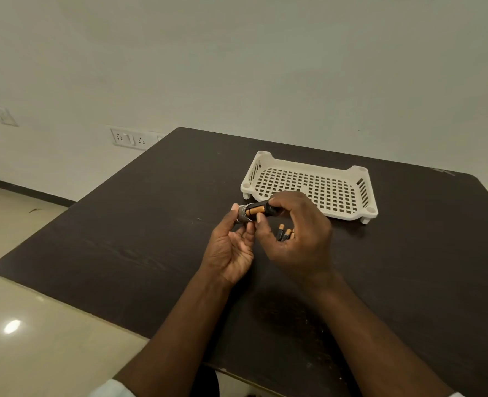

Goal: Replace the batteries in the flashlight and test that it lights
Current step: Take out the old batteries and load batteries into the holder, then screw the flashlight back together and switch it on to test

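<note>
While my left hand (231, 247) grips the flashlight (244, 214) by its grey head above the bench (122, 253), my right hand (297, 239) pinches the battery holder (261, 210) partway in its open end. Spare batteries (284, 232) lie beneath my right fingers (261, 219), near the white tray (308, 184).

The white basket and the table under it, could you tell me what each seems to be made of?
The basket looks like moulded plastic, matt cream: uniform grid holes, rounded corner posts. The table looks like dark wood-grain laminate or veneer, faintly glossy, with streaked grain and chipped light spots near its front edge; which one is unclear.
</note>
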